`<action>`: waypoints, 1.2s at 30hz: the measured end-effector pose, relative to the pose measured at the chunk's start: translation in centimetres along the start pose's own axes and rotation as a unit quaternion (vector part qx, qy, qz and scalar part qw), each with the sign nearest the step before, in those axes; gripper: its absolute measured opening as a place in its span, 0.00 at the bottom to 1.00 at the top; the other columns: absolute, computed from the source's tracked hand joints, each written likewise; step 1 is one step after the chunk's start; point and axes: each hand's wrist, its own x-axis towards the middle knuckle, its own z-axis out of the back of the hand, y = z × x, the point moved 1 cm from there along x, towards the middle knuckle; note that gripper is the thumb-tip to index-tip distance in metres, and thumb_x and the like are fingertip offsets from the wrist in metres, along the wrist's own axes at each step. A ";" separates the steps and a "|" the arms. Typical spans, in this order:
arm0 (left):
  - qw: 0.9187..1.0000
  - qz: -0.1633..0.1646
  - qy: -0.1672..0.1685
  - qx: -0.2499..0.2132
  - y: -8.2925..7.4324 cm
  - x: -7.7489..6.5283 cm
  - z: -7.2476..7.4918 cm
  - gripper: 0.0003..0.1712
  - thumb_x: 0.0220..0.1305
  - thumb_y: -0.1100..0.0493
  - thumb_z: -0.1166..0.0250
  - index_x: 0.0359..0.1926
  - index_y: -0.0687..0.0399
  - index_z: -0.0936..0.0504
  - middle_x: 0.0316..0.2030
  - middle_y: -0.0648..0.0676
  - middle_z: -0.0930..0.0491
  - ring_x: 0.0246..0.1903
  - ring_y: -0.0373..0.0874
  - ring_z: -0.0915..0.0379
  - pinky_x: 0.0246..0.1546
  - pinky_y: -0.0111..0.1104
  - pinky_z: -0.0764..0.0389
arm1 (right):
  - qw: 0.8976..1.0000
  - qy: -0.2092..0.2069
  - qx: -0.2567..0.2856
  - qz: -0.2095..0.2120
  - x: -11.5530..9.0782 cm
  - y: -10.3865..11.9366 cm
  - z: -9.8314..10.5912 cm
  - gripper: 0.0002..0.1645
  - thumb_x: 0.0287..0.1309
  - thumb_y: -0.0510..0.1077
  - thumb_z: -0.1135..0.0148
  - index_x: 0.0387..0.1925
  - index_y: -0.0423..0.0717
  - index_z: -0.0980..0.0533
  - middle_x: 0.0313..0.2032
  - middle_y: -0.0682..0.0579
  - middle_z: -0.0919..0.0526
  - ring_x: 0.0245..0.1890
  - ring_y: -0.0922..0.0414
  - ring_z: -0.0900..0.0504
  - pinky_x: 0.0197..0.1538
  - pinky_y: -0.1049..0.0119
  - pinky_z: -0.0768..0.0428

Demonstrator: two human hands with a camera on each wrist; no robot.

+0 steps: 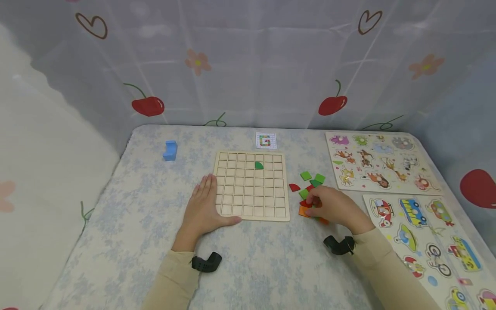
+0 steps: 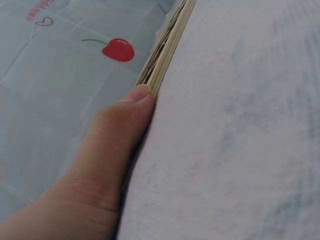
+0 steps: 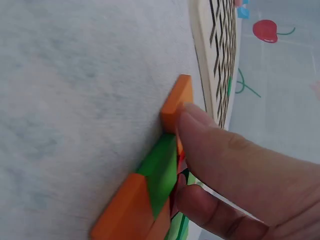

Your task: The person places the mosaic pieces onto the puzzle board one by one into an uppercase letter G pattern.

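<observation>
A pale wooden grid board (image 1: 249,221) lies in the middle of the table, with one green quarter-circle tile (image 1: 258,165) in an upper square. My left hand (image 1: 203,206) holds the board's lower left corner, fingers straight along the left edge and thumb along the front edge. In the left wrist view the thumb (image 2: 115,135) presses on the board's side. My right hand (image 1: 329,206) is at the pile of tiles, thumb and curled forefinger around a red quarter-circle tile (image 1: 304,203). Its thumb also overlaps an orange tile (image 3: 176,102). Green tiles (image 3: 162,172) lie just beneath.
Behind the board lies a small pattern card (image 1: 266,141). A blue block (image 1: 170,150) stands at the back left. An animal puzzle board (image 1: 356,159) and a vehicle puzzle board (image 1: 391,234) lie on the right. A printed curtain (image 1: 248,64) hangs behind the table.
</observation>
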 end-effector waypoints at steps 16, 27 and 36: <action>1.000 -0.002 -0.005 0.000 0.3 0.0 -0.1 0.87 0.33 0.09 0.42 0.79 0.60 0.66 0.80 0.59 0.66 0.80 0.51 0.72 0.79 0.48 0.60 | 1.000 -0.003 -0.003 0.010 -0.2 0.4 -0.9 0.13 0.52 0.47 0.24 0.37 0.48 0.19 0.34 0.56 0.19 0.33 0.59 0.25 0.39 0.64 0.23; 1.000 -0.004 -0.007 -0.001 0.1 0.0 -0.1 0.86 0.34 0.09 0.42 0.79 0.60 0.65 0.80 0.59 0.65 0.80 0.52 0.71 0.79 0.47 0.60 | 0.997 0.005 0.061 0.039 -0.4 0.1 -1.3 0.13 0.52 0.43 0.25 0.36 0.49 0.22 0.33 0.56 0.20 0.35 0.59 0.26 0.40 0.67 0.23; 1.000 -0.003 -0.008 0.003 0.1 0.0 -0.1 0.86 0.34 0.09 0.42 0.79 0.60 0.66 0.80 0.59 0.65 0.80 0.51 0.72 0.79 0.47 0.60 | 0.990 -0.026 0.121 0.062 1.8 0.4 -0.5 0.10 0.60 0.43 0.31 0.39 0.52 0.25 0.35 0.54 0.22 0.30 0.55 0.28 0.33 0.68 0.26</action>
